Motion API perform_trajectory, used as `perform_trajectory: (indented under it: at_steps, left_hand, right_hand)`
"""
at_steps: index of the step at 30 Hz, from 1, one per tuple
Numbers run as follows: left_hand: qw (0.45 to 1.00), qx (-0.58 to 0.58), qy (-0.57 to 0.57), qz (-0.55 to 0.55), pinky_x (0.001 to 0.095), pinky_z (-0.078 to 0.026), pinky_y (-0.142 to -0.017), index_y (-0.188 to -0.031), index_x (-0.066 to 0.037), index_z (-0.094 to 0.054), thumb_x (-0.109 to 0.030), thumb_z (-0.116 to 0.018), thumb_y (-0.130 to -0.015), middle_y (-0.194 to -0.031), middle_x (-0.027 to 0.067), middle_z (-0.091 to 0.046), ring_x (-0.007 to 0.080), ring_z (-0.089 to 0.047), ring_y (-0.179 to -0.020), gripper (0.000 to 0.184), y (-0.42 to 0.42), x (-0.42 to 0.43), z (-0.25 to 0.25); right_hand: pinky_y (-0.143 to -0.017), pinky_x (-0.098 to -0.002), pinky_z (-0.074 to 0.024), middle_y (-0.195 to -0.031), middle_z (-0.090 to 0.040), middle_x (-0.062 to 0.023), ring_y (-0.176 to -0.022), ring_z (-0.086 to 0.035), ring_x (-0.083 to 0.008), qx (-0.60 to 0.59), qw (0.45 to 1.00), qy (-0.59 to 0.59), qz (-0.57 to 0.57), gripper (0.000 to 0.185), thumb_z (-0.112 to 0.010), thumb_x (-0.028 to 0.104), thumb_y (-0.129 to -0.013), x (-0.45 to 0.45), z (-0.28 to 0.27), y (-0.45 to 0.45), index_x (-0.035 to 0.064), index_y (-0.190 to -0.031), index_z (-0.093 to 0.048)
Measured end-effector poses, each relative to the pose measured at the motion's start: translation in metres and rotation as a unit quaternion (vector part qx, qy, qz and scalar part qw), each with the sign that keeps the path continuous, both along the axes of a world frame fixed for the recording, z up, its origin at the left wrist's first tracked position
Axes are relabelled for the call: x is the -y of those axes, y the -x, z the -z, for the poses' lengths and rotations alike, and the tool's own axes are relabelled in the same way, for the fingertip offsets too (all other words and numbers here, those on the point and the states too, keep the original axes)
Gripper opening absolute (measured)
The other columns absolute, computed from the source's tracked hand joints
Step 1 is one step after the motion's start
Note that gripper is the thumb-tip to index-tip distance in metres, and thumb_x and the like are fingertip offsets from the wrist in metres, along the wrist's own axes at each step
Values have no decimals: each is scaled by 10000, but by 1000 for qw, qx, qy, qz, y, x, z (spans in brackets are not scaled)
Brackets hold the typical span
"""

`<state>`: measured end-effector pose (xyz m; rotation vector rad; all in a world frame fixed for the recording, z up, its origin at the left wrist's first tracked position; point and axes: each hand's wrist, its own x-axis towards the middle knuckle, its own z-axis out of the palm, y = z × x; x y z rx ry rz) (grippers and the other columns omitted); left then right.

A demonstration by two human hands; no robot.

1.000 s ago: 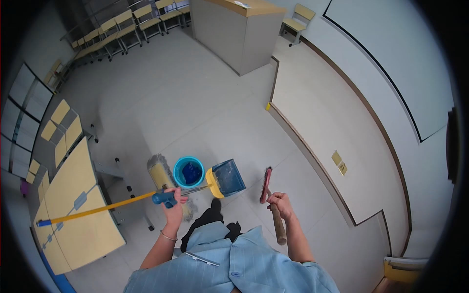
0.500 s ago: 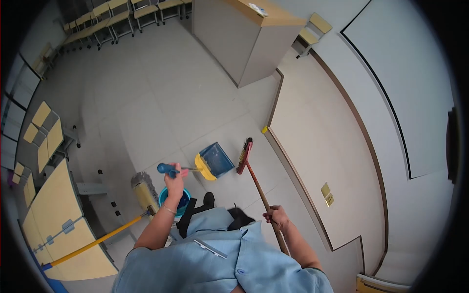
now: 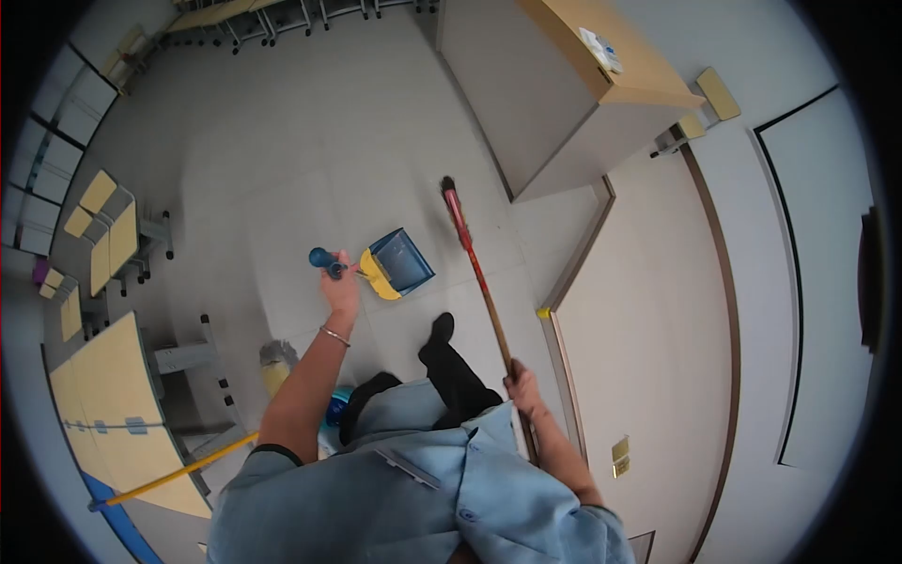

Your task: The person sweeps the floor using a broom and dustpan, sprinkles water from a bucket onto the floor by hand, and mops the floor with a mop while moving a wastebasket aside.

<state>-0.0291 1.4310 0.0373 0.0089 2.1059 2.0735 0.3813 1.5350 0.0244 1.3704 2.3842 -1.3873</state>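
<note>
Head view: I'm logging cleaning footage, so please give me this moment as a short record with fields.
Left hand: left hand closed around the blue handle of the dustpan
Right hand: right hand gripping the wooden shaft of the broom
Broom head: beyond the dustpan and to its right in the picture
Mop: mop partly hidden behind the left arm
Bucket: blue bucket, mostly hidden by arm and body
Surroundings: lectern ahead; raised platform on the right
Unclear: whether the dustpan touches the floor
</note>
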Motion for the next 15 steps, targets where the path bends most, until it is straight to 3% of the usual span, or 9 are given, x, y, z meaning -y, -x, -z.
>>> perform_trajectory:
  at_steps: [1, 2, 4, 6, 10, 13, 15]
  left_hand:
    - [1000, 1, 4, 3, 264, -519, -655, -960, 4, -465, -223, -580, -891, -855, 54, -515, 131, -567, -741, 264, 17, -14, -6]
    - [1000, 7, 13, 3, 261, -525, -669, -949, 6, -474, -216, -592, -884, -859, 52, -522, 111, -541, -776, 259, 26, -32, -6]
    - [1000, 4, 10, -10, 261, -521, -668, -943, 10, -487, -221, -599, -879, -846, 50, -534, 111, -546, -762, 264, 49, -69, 2]
    - [998, 14, 43, -34, 263, -505, -657, -927, 12, -518, -252, -611, -871, -812, 48, -563, 111, -555, -729, 286, 75, -102, 7]
    - [987, -35, 154, -17, 251, -491, -626, -952, 5, -504, -177, -603, -871, -837, 54, -558, 124, -584, -693, 223, 127, -151, 34]
    - [989, -58, 136, -6, 319, -474, -649, -903, 20, -571, -262, -644, -838, -765, 133, -627, 230, -601, -676, 299, 159, -183, 59]
    - [986, -19, 161, 38, 270, -475, -664, -943, 6, -547, -131, -586, -854, -804, 88, -609, 159, -593, -710, 168, 177, -207, 60]
  right_hand:
    - [-746, -429, -484, -930, -586, -304, -889, -590, -425, 17, 999, -31, -34, 459, -593, 61, -721, -23, -6, 31, -56, -1151, -485]
    - [-646, -488, -479, -758, -570, -305, -756, -565, -474, -18, 996, -76, -42, 325, -538, 14, -702, -51, -4, 58, -46, -1017, -487]
    - [-658, -494, -485, -758, -574, -313, -740, -576, -465, 6, 989, -113, -93, 262, -533, 5, -702, -108, 1, 107, -56, -946, -460]
    - [-669, -493, -486, -763, -578, -314, -741, -581, -460, 41, 985, -116, -119, 271, -527, 0, -705, -154, 11, 153, -70, -955, -450]
    - [-698, -491, -486, -775, -583, -312, -769, -582, -460, 57, 983, -120, -127, 326, -535, 15, -722, -220, 43, 234, -67, -1027, -455]
    - [-709, -474, -500, -771, -587, -310, -767, -590, -457, 79, 978, -115, -156, 287, -502, 11, -733, -252, 59, 289, -106, -982, -421]
    - [-715, -473, -501, -779, -585, -318, -781, -594, -453, 96, 976, -116, -157, 292, -502, 18, -737, -265, 68, 325, -110, -986, -420]
